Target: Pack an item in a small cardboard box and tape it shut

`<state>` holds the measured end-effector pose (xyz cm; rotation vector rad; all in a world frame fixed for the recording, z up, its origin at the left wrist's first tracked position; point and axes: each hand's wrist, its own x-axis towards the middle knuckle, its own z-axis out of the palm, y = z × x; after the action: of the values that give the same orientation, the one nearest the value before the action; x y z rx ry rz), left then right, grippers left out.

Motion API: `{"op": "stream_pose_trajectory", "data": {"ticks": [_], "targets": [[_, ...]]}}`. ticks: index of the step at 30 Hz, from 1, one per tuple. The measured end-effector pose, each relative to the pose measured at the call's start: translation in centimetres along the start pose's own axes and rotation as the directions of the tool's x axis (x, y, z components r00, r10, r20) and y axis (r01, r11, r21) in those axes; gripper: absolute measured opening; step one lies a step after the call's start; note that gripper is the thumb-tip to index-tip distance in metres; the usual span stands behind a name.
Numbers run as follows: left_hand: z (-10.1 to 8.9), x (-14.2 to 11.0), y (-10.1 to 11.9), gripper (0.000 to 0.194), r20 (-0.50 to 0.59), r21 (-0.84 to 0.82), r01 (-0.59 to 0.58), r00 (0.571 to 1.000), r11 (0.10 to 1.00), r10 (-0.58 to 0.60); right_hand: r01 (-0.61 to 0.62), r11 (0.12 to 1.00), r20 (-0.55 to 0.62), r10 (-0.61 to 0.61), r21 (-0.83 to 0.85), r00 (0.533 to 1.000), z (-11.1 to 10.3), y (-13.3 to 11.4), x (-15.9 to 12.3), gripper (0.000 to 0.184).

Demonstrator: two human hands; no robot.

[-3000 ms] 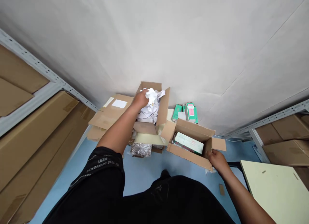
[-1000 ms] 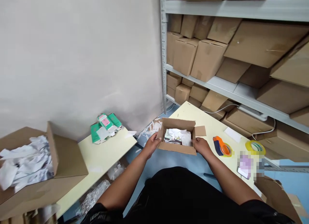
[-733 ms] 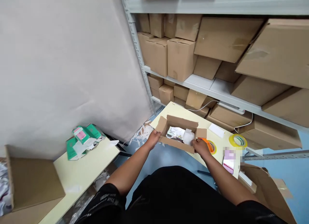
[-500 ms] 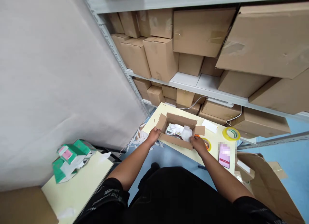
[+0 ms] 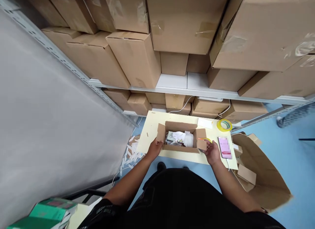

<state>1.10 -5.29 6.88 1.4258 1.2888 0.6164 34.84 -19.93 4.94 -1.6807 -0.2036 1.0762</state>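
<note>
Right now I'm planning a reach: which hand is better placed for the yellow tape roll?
Probably the right hand: it is at the right end of the open carton, nearer the yellow tape roll. The left hand is at the opposite end.

Phone (image 5: 223, 147) on table (image 5: 154, 124), right of box (image 5: 180, 149).

Before me, pale-yellow table (image 5: 144, 142). On it I note: open carton (image 5: 180, 149) by the near edge, flat white item (image 5: 204, 123), yellow tape roll (image 5: 219, 126), lit phone (image 5: 223, 145).
</note>
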Motion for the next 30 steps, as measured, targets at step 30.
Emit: {"op": "stream_pose_trajectory", "data": {"ticks": [30], "targets": [[0.2, 3.3, 1.0, 0.082, 0.114, 0.482, -0.257, 0.966, 0.838, 0.231, 0.641, 0.436, 0.279, -0.643, -0.632, 0.713, 2.3, 2.0, -0.1, 0.036]]}}
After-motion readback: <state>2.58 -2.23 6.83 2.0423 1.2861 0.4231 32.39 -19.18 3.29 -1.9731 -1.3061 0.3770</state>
